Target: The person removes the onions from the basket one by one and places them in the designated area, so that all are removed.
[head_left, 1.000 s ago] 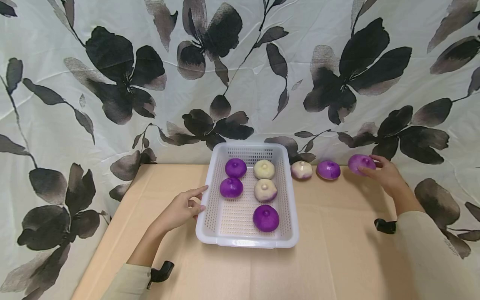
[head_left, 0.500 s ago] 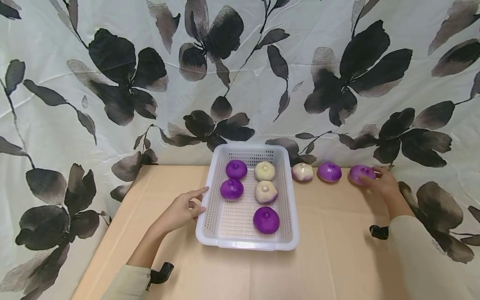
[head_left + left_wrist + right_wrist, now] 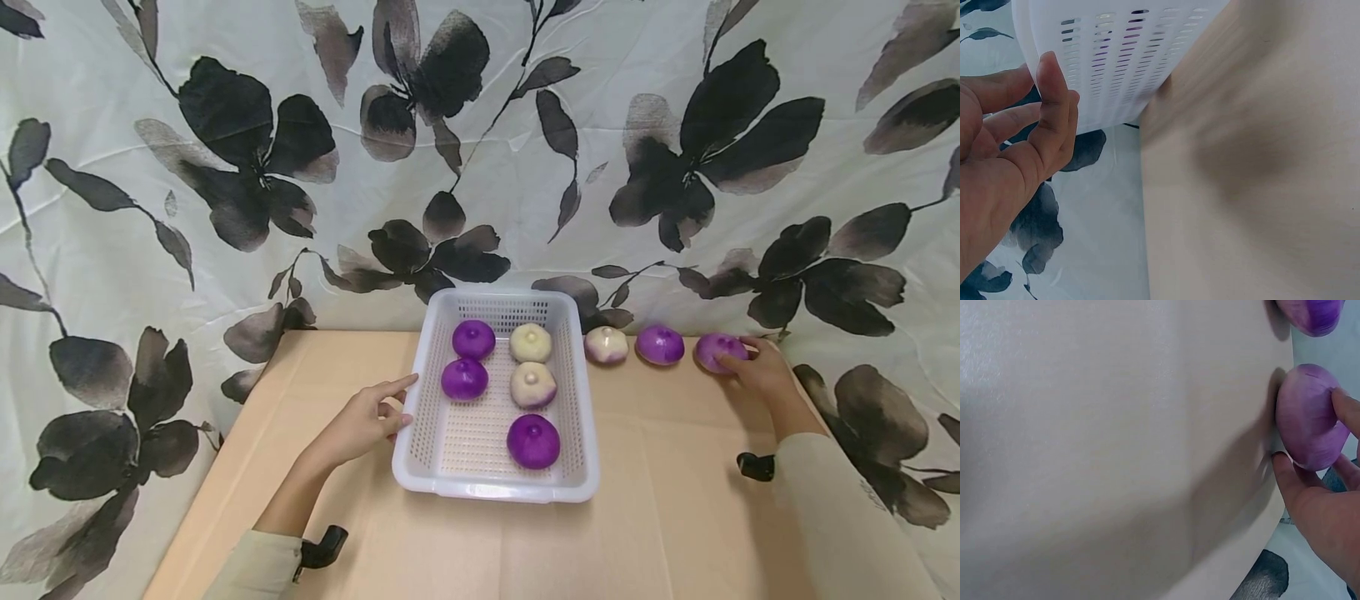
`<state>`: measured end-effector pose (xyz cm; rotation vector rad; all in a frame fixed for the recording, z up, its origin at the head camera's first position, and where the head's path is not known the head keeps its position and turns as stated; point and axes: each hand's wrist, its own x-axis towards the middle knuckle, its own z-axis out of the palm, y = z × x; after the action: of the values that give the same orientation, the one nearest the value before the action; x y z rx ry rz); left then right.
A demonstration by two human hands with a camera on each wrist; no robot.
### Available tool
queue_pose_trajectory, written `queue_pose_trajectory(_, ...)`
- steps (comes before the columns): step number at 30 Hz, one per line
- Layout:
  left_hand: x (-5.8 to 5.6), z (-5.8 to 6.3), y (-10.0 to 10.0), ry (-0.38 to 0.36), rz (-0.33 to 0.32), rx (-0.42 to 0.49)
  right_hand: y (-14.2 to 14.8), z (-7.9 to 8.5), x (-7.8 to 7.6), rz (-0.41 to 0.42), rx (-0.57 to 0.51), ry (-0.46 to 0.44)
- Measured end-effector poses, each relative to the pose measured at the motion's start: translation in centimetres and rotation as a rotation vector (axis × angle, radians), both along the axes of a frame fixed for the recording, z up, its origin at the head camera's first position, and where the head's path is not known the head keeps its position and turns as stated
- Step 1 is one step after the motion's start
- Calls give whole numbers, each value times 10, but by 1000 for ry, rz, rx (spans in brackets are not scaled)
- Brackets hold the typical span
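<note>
My right hand [image 3: 767,372] grips a purple onion [image 3: 717,352] at the far right of a row along the table's back edge. In the right wrist view, thumb and fingers lie around this onion [image 3: 1310,415]. Beside it sit another purple onion [image 3: 660,345] and a whitish onion with purple patches [image 3: 606,345]. My left hand [image 3: 363,425] holds the left rim of a white plastic basket [image 3: 495,490]. Inside, purple onions [image 3: 464,379] form a left column; two pale onions [image 3: 532,385] and a purple onion [image 3: 533,442] form a right one.
The tan table [image 3: 660,500] extends around the basket, with its left edge slanting. Behind it hangs a white cloth with dark flowers [image 3: 555,250]. Black wrist devices [image 3: 324,547] sit at both sleeves.
My right hand has come down and slightly left with the purple onion, bringing it into line with the other two. The left hand keeps its place at the basket.
</note>
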<state>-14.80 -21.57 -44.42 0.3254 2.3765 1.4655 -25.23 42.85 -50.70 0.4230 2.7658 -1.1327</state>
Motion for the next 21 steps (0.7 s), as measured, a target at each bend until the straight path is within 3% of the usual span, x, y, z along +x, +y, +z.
queue_pose_trajectory(9, 1, -2, -2, 2, -9, 8, 1, -1, 1, 63, -7, 41)
queue_pose_trajectory(21, 0, -1, -2, 0, -4, 3, -1, 4, 2, 61, -2, -10)
